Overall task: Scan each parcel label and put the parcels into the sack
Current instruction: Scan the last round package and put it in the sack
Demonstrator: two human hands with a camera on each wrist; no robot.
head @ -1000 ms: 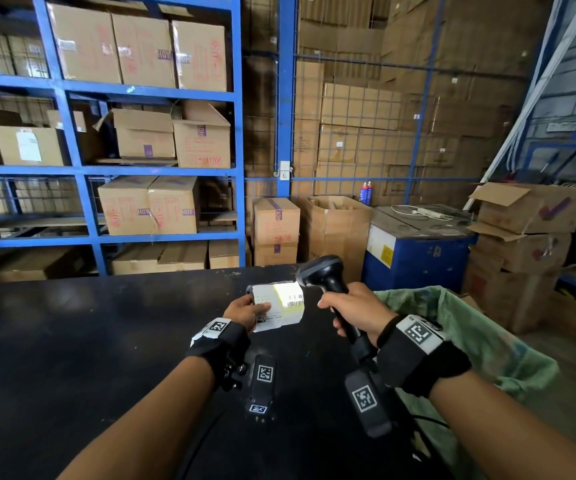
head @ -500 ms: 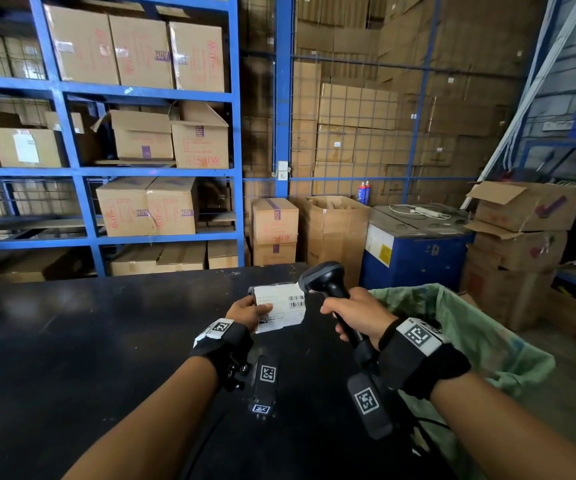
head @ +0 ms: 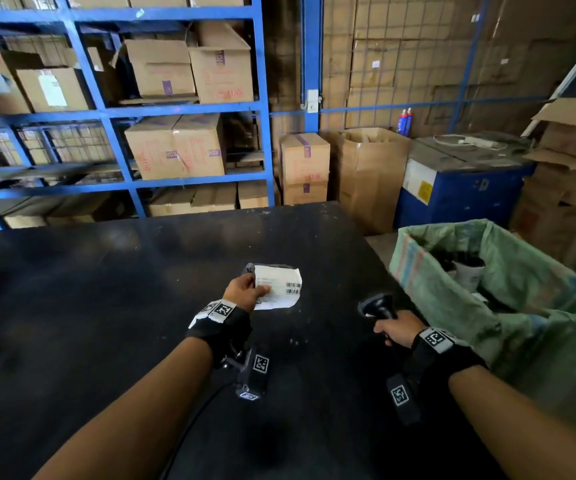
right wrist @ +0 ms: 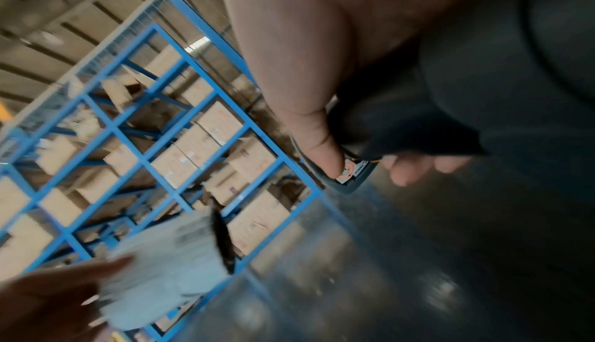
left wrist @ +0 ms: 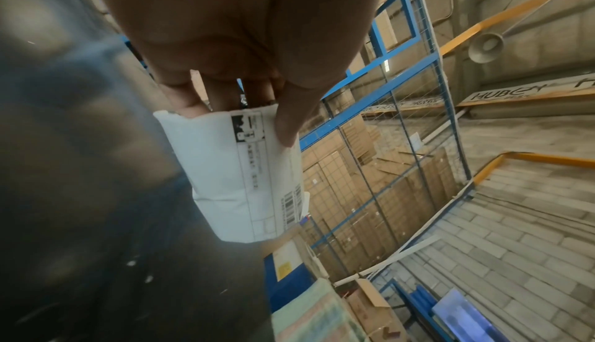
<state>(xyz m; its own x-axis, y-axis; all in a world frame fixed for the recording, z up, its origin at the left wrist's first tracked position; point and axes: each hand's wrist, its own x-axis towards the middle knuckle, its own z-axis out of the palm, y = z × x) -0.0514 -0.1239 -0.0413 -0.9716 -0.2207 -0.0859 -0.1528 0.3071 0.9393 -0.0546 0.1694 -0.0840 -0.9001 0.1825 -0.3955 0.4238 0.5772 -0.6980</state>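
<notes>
While both of my forearms reach out over the black counter, I have the right hand wrapped around the grip of the barcode scanner, thumb laid along its side in the wrist view, the head held low just above the counter and turned away from the label, which I read as a resting carry, not an aiming pose. Just beyond it, my left hand pinches the parcel by its near edge, thumb on top and fingers underneath, so the white label with its barcode faces up and stays uncovered at the far end; that hold keeps the print readable and leaves the parcel free to swing. It is raised off the counter, well short of the sack, which stands open-mouthed against the counter's right edge with a few items already down inside. My guess is the next move is carrying the parcel rightward over that green rim and letting go. Farther back, blue shelving holds cardboard boxes, and a blue machine sits behind the sack.
</notes>
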